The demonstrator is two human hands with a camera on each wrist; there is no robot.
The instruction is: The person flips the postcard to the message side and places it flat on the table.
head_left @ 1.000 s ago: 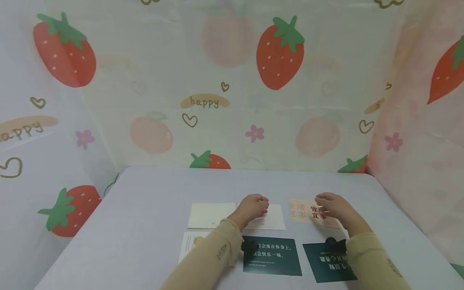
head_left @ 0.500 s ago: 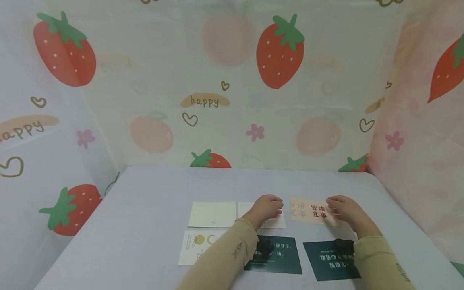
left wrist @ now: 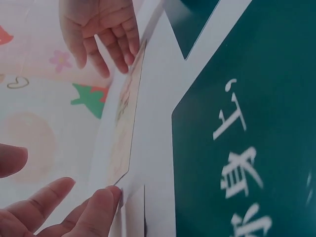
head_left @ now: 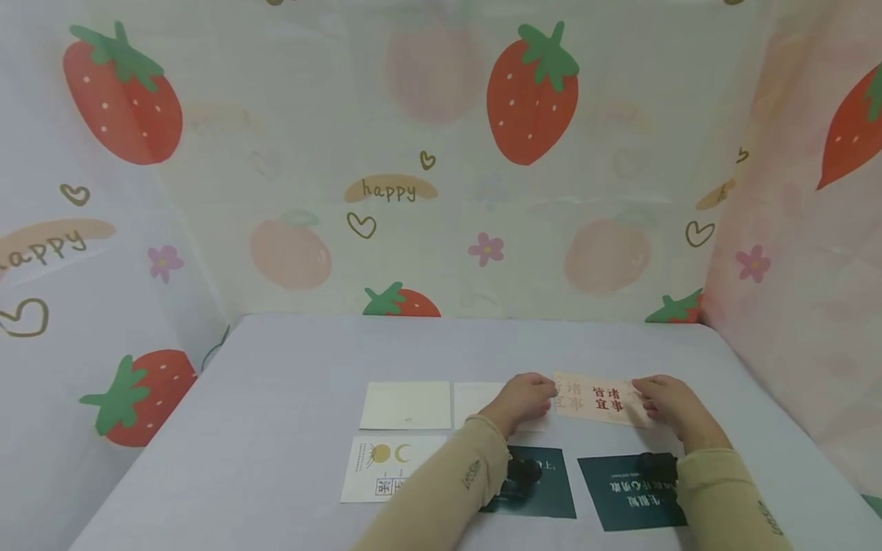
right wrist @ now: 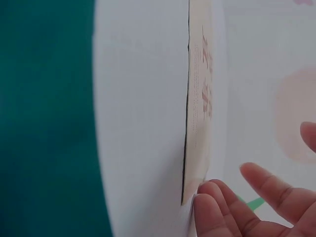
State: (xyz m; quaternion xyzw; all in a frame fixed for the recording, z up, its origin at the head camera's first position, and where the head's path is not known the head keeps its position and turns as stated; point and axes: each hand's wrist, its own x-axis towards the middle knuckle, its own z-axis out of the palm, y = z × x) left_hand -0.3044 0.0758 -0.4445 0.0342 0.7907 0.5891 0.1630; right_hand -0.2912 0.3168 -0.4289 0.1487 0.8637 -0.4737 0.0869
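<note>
A peach card (head_left: 606, 399) with red characters lies on the white table between both hands. At its left end, my left hand (head_left: 520, 402) hovers low with fingertips right at the edge. The left wrist view shows those fingers (left wrist: 101, 210) at the card's corner, thumb well apart. My right hand (head_left: 671, 402) is at the card's right end; in the right wrist view its fingers (right wrist: 212, 207) meet the near corner, the thumb spread away. A plain white card (head_left: 472, 402) lies partly hidden behind the left hand.
Left of the hands lie a cream card (head_left: 405, 405) and a white card with a sun and moon (head_left: 368, 467). Nearer are two dark green cards, one (head_left: 551, 497) under the left forearm, another (head_left: 620, 505) by the right sleeve. A strawberry-print curtain (head_left: 441, 252) rises behind.
My left hand has moved right, from over the plain white card to the peach card's left end. My right hand has shifted slightly right to its right end.
</note>
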